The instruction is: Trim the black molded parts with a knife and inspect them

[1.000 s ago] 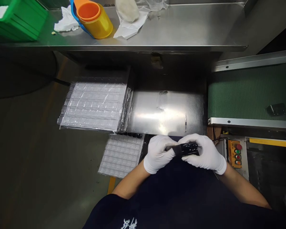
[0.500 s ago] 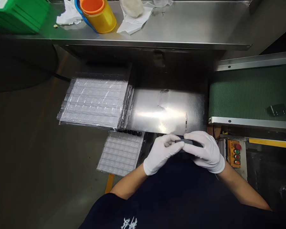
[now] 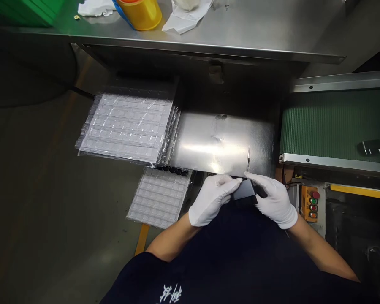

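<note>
The white-gloved left hand (image 3: 210, 199) pinches the left end of a dark grey and black rectangular block (image 3: 244, 191), while the white-gloved right hand (image 3: 274, 200) has thumb and fingers spread around its right end; whether these press on it, I cannot tell. The block is held at the near edge of the bench, in front of the body, so work on this piece looks unfinished.

At the left lies a stack of clear, pocketed plastic trays (image 3: 126, 124), with no dark pieces showing in its top layer. Near and slightly right of it, a lower clear plastic tray (image 3: 160, 196) shows small black pieces (image 3: 174, 171) along its far row; its nearer rows look pale, so filling there seems only begun, though the stack may hide more. In the middle, a slim silver pen-like tool (image 3: 248, 158) lies on the shiny metal worktop (image 3: 202, 137), unheld. At the right, a black part with shiny prongs (image 3: 371, 147) rests on the green ribbed conveyor belt (image 3: 326, 122), apart from both hands and seemingly not yet handled.
</note>
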`<move>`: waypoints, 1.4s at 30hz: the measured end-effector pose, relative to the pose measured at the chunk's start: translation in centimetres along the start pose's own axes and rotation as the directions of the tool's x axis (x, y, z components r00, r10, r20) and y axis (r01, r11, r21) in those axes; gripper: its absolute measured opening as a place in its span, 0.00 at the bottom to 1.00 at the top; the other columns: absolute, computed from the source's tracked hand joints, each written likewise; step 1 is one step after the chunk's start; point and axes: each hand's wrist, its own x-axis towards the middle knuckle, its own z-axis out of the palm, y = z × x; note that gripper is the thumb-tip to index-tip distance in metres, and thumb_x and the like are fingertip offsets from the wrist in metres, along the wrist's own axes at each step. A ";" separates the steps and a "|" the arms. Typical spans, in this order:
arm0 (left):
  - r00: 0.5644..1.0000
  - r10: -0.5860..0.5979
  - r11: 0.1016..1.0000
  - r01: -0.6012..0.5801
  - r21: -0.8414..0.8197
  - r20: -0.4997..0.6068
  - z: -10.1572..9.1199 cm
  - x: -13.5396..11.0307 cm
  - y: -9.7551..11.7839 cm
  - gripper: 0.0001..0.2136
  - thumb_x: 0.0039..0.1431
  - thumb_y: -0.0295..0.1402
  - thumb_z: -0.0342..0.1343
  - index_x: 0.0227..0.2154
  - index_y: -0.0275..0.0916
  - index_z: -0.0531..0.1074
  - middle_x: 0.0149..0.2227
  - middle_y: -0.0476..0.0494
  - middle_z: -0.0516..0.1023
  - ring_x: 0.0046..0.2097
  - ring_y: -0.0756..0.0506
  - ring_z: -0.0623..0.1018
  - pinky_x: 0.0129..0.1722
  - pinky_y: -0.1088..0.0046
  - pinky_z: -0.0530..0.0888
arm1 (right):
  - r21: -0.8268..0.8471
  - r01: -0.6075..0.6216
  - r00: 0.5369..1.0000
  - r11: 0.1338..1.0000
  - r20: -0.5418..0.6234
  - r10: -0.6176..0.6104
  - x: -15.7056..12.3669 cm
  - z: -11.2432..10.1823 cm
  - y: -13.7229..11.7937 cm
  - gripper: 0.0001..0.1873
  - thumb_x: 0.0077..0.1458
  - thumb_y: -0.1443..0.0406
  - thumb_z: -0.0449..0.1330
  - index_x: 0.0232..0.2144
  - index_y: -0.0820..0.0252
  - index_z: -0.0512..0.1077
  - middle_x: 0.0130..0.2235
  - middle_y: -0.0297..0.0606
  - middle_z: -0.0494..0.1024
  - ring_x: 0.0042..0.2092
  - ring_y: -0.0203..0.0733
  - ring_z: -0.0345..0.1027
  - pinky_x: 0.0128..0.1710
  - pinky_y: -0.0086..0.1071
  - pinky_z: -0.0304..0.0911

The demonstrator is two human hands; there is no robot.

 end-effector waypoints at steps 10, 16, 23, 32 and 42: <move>0.983 0.173 0.901 -0.133 0.413 -0.062 0.1 -0.5 0.1 0.20 0.57 0.46 0.67 0.21 0.36 0.71 0.22 0.52 0.67 0.27 0.52 0.63 0.28 0.74 0.61 | 0.217 -0.401 0.911 0.890 0.202 0.360 0.1 -0.3 -0.1 0.07 0.63 0.60 0.64 0.36 0.57 0.78 0.32 0.33 0.81 0.31 0.38 0.74 0.31 0.29 0.69; 0.988 0.150 0.881 -0.123 0.456 -0.024 0.1 0.0 -0.3 0.21 0.59 0.48 0.64 0.21 0.37 0.69 0.23 0.52 0.66 0.27 0.52 0.63 0.28 0.74 0.62 | 0.288 -0.490 0.867 0.823 0.258 0.426 0.5 0.3 -0.2 0.22 0.68 0.54 0.57 0.24 0.57 0.70 0.22 0.31 0.69 0.24 0.35 0.61 0.24 0.30 0.60; 0.997 0.029 0.961 -0.008 0.277 -0.070 -0.2 0.3 -0.2 0.23 0.54 0.52 0.68 0.21 0.37 0.70 0.21 0.52 0.64 0.25 0.52 0.61 0.25 0.74 0.58 | 0.433 -0.570 0.814 0.698 0.187 0.549 0.9 -0.2 0.0 0.19 0.70 0.52 0.56 0.30 0.54 0.77 0.28 0.35 0.78 0.30 0.40 0.73 0.31 0.33 0.72; 0.995 0.083 0.987 -0.075 0.140 -0.052 -0.5 0.9 -0.5 0.22 0.55 0.50 0.69 0.20 0.38 0.71 0.19 0.54 0.58 0.21 0.54 0.55 0.20 0.75 0.51 | 0.378 -0.421 0.905 0.825 0.236 0.354 0.4 -0.4 0.4 0.11 0.67 0.64 0.59 0.46 0.53 0.81 0.45 0.36 0.85 0.46 0.42 0.80 0.48 0.34 0.76; 0.992 0.098 0.993 -0.091 0.073 -0.086 0.0 1.2 -0.3 0.21 0.54 0.47 0.70 0.19 0.39 0.69 0.17 0.56 0.56 0.20 0.55 0.53 0.19 0.75 0.49 | 0.340 -0.338 0.938 0.878 0.202 0.283 0.7 -0.5 0.1 0.14 0.67 0.68 0.56 0.47 0.54 0.81 0.45 0.36 0.86 0.44 0.41 0.81 0.46 0.34 0.77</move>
